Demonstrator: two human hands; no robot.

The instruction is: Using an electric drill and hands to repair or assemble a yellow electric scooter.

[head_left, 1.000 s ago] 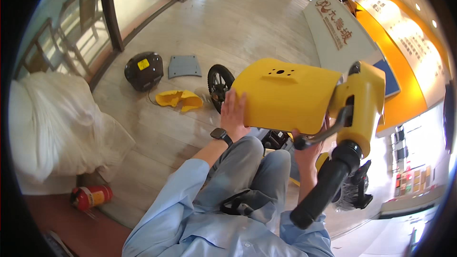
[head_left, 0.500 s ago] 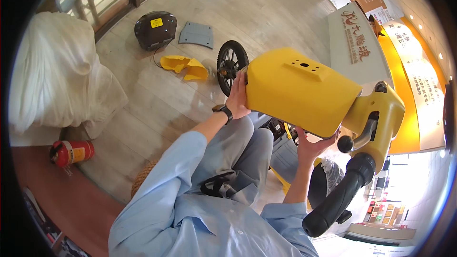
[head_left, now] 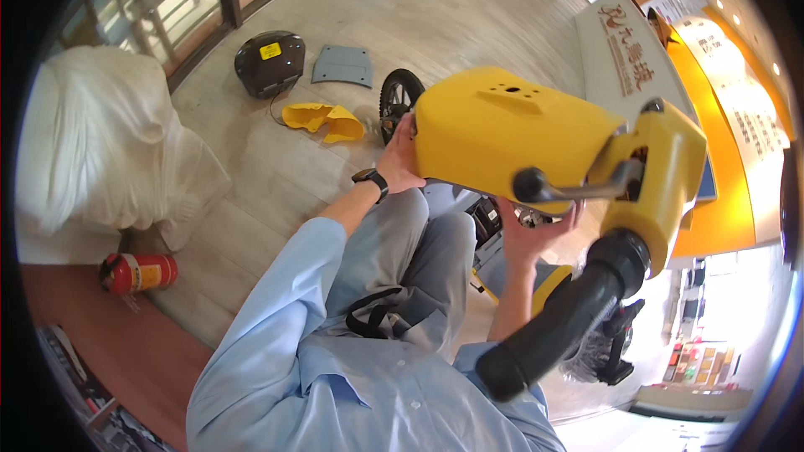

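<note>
My left hand (head_left: 400, 155) grips the left side of a large yellow panel (head_left: 494, 125), beside a black spoked wheel (head_left: 391, 105). My right hand (head_left: 528, 234) holds the panel's lower right edge from below, its fingers partly under the edge. At the panel's right stands a yellow steering column (head_left: 674, 167) with a silver-and-black lever (head_left: 586, 188) and a thick black grip (head_left: 561, 322) slanting down across the lower right. Below the panel, dark machinery and grey and yellow body parts (head_left: 536, 289) show behind my knees.
A dark box (head_left: 268, 71), grey plate (head_left: 342, 65) and yellow shell (head_left: 331, 120) lie on the floor. White draped cloth (head_left: 100, 142) and a red extinguisher (head_left: 140, 272) are at left, glass doors (head_left: 142, 0) behind. A white-and-orange counter (head_left: 615, 50) stands at back right.
Over the last second the panel and my hands have risen in the view. The steering column and lever shift against the panel, the lever now lying over its lower right corner.
</note>
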